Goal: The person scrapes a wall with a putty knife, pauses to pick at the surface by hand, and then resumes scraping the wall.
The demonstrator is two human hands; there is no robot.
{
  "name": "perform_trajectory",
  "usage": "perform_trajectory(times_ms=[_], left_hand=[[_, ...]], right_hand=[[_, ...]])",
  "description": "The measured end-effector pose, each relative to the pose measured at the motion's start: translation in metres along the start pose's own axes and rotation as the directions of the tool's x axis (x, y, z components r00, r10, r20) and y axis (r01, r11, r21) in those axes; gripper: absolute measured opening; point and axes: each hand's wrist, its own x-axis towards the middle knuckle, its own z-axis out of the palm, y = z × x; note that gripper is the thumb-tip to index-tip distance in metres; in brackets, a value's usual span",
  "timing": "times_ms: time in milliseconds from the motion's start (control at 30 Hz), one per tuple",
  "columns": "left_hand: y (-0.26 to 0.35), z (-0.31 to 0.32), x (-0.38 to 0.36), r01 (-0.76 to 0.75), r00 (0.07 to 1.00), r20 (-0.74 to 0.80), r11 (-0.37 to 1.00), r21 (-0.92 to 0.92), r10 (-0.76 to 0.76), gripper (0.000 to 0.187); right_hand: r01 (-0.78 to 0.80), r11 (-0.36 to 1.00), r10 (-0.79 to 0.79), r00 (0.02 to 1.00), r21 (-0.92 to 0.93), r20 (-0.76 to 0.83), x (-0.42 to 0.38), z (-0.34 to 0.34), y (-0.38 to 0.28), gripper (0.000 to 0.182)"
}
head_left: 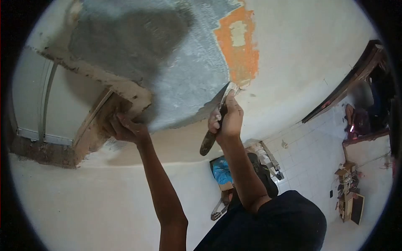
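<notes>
My right hand [229, 119] is closed around the dark handle of a putty knife [206, 144]. The light-smeared blade tip touches the wall, where a wet grey plaster patch [190, 79] meets an orange-painted patch [238, 50]. My left hand [127, 129] rests inside a recess in the wall, against the rough broken plaster edge [136, 98]. Its fingers are bent and apart, and their tips are partly lost in shadow. I see nothing held in it. Pale smears cover the fingers of my right hand.
Pale panels with a metal strip [48, 100] sit inside the recess at left. A blue plastic bag [222, 170] and a guitar headstock [217, 213] lie below. Another person [362, 108] is by the dark-framed doorway, and a small wooden shelf unit [347, 188] stands at right.
</notes>
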Motion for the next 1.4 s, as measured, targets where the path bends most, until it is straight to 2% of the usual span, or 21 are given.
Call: perform_trajectory(times_ms=[100,167,233,300,433,533,633,767,833,867,933,967,1033,1067,1133,1167,1267,1300,1333,1367,1400], left_hand=[[0.008,0.003,0.009,0.088,0.996,-0.014,0.995,-0.047,-0.089,0.053],[0.008,0.004,0.006,0.135,0.990,-0.018,0.987,-0.087,-0.137,0.054],[0.005,0.004,0.005,0.059,0.998,-0.015,0.996,-0.069,-0.060,0.054],[0.015,0.002,0.008,0.069,0.997,-0.014,0.996,-0.054,-0.070,0.054],[0.012,0.001,0.008,0.099,0.994,0.051,0.994,-0.046,-0.097,0.053],[0.014,0.002,0.013,0.044,0.999,-0.026,0.995,-0.092,-0.046,0.052],[0.016,-0.002,0.007,0.138,0.990,0.013,0.989,-0.055,-0.138,0.051],[0.005,0.003,0.006,0.115,0.993,0.007,0.992,-0.045,-0.115,0.051],[0.013,0.003,0.008,0.149,0.986,-0.056,0.982,-0.116,-0.157,0.050],[0.018,0.000,0.010,0.153,0.985,-0.067,0.983,-0.105,-0.161,0.050],[0.025,-0.006,0.016,0.128,0.992,-0.009,0.986,-0.104,-0.129,0.050],[0.020,-0.003,0.015,0.131,0.991,-0.021,0.987,-0.098,-0.134,0.050],[0.004,0.008,0.006,-0.006,0.998,-0.071,0.997,-0.083,0.000,0.044],[-0.001,0.013,0.002,-0.010,0.997,-0.074,0.997,-0.079,0.004,0.044],[-0.007,0.017,-0.005,0.039,0.999,0.000,0.999,0.012,-0.039,0.038],[-0.006,0.014,-0.002,0.050,0.999,-0.006,0.999,0.007,-0.050,0.038],[0.006,0.012,0.003,0.053,0.997,-0.048,0.996,-0.071,-0.057,0.030],[0.006,0.013,0.003,0.034,0.996,-0.076,0.994,-0.100,-0.042,0.027],[0.006,0.013,0.005,0.014,0.994,-0.108,0.992,-0.126,-0.028,0.023],[0.009,0.011,0.013,-0.024,0.984,-0.176,0.981,-0.194,-0.011,0.023],[0.012,0.010,0.017,-0.017,0.983,-0.181,0.980,-0.200,-0.020,0.023]], right_hand=[[0.037,0.999,-0.037,0.999,-0.017,0.001,-0.001,0.002,0.003,0.041],[0.058,0.995,-0.060,0.998,0.084,0.016,0.002,-0.001,0.010,0.038],[0.050,0.999,-0.050,0.998,0.015,0.042,-0.008,-0.002,0.029,0.039],[0.018,0.999,-0.014,0.994,-0.034,0.107,-0.014,-0.010,0.049,0.040],[-0.014,0.999,0.015,0.999,-0.047,0.028,-0.009,-0.016,0.040,0.039],[-0.068,0.996,0.072,0.995,-0.055,0.074,-0.009,-0.020,0.033,0.039],[-0.106,0.991,0.107,0.994,-0.081,0.007,-0.010,-0.016,0.029,0.041],[-0.102,0.991,0.107,0.993,-0.086,0.048,-0.007,-0.014,0.029,0.043],[-0.057,0.997,0.058,0.998,-0.049,0.017,0.001,-0.009,0.021,0.044],[-0.143,0.989,0.144,0.988,0.033,-0.045,0.002,0.000,-0.001,0.047],[-0.105,0.994,0.105,0.994,0.003,-0.012,-0.002,0.001,-0.007,0.043],[-0.105,0.994,0.105,0.994,-0.003,0.001,-0.001,0.001,-0.010,0.043],[-0.149,0.985,0.147,0.989,0.081,0.033,0.000,-0.003,-0.008,0.041],[-0.152,0.985,0.149,0.988,0.083,0.039,0.001,-0.004,-0.007,0.041],[0.083,0.963,-0.098,0.994,-0.256,-0.044,0.003,-0.010,-0.009,0.046],[0.191,0.894,-0.211,0.978,-0.405,-0.003,0.008,-0.022,-0.012,0.043],[0.285,0.855,-0.334,0.942,-0.433,-0.040,0.015,-0.046,-0.009,0.040],[0.285,0.817,-0.346,0.938,-0.501,-0.030,0.010,-0.057,-0.004,0.035],[0.213,0.772,-0.317,0.946,-0.599,-0.073,0.005,-0.064,0.000,0.029],[0.193,0.787,-0.282,0.957,-0.585,-0.063,-0.001,-0.074,0.003,0.027],[0.171,0.805,-0.241,0.969,-0.568,-0.050,-0.003,-0.081,0.005,0.025]])
